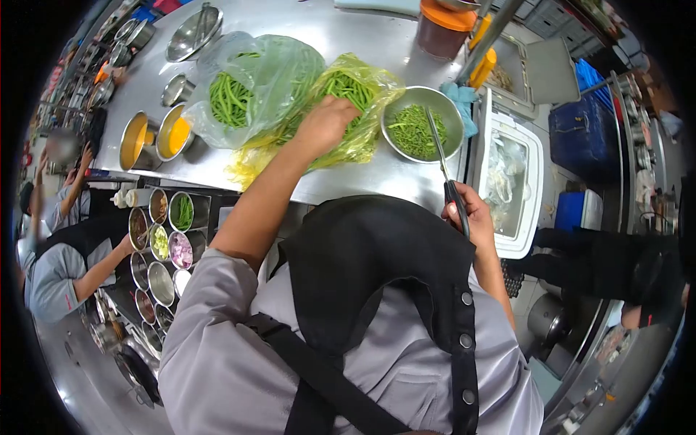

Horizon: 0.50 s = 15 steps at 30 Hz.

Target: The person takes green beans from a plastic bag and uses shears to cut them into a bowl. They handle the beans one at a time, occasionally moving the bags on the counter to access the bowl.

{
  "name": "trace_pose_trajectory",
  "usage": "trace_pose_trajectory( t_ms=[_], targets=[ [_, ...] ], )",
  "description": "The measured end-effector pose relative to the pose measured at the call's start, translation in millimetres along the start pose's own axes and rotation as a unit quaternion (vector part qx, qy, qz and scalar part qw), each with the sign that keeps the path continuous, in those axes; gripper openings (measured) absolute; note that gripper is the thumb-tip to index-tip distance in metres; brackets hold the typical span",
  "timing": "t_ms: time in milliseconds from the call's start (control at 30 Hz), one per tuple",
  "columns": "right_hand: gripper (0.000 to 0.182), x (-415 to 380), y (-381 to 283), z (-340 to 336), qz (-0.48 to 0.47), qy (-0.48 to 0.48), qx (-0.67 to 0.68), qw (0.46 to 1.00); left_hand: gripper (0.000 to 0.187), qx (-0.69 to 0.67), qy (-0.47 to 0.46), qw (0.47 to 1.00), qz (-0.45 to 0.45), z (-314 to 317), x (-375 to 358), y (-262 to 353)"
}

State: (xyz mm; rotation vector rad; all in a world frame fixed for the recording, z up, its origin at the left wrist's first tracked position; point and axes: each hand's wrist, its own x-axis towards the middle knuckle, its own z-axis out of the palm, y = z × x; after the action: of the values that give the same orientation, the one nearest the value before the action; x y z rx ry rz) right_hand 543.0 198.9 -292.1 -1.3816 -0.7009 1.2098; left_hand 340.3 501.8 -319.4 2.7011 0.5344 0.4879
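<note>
My left hand (330,125) reaches into a yellow plastic bag (384,85), its fingers curled down onto long green beans (349,88) and closed on some of them; the fingertips are partly hidden. My right hand (471,210) grips the black handles of a pair of scissors (451,192). The blades point away from me, over a steel bowl (454,109) holding small cut green pieces (412,132). Left of the yellow bag, a clear plastic bag (286,61) holds more green beans (230,100).
Two steel pots (130,143) with yellow-orange contents stand left on the steel table (312,23). An orange-lidded tub (441,32) stands at the back right, a blue cloth (464,101) beside the bowl. An open white cooler (533,181) is at right. A co-worker's hand (125,245) touches ingredient containers.
</note>
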Motion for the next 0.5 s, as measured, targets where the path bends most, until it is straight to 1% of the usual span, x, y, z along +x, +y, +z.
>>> trace_pose_trajectory(
  t_ms=[67, 100, 167, 400, 467, 500],
  targets=[
    [0.048, -2.8, 3.6, 1.1, 0.006, 0.026, 0.001, 1.0, 0.037, 0.104, -0.043, 0.993, -0.038, 11.0, 3.4, -6.3],
    [0.048, -4.0, 5.9, 1.9, 0.004, 0.034, 0.01, 0.999, 0.037, 0.101, -0.045, 0.993, -0.031, 9.9, 8.1, -5.4],
    [0.048, -6.5, 7.9, 0.3, 0.002, 0.041, 0.015, 0.999, 0.032, 0.148, -0.129, 0.977, -0.08, 5.0, 17.0, -5.6],
    [0.049, -10.9, 8.9, 0.1, 0.0, 0.05, 0.032, 0.998, 0.025, 0.169, -0.141, 0.973, -0.072, 4.4, 21.9, -13.1],
    [0.049, -11.7, 9.7, 0.4, 0.006, 0.048, 0.028, 0.998, 0.024, 0.177, -0.099, 0.977, -0.059, -1.9, 19.9, -14.8],
    [0.048, -11.8, 11.5, 0.3, 0.0, 0.05, 0.033, 0.998, 0.024, 0.177, -0.101, 0.977, -0.059, -5.4, 19.0, -17.9]
  ],
)
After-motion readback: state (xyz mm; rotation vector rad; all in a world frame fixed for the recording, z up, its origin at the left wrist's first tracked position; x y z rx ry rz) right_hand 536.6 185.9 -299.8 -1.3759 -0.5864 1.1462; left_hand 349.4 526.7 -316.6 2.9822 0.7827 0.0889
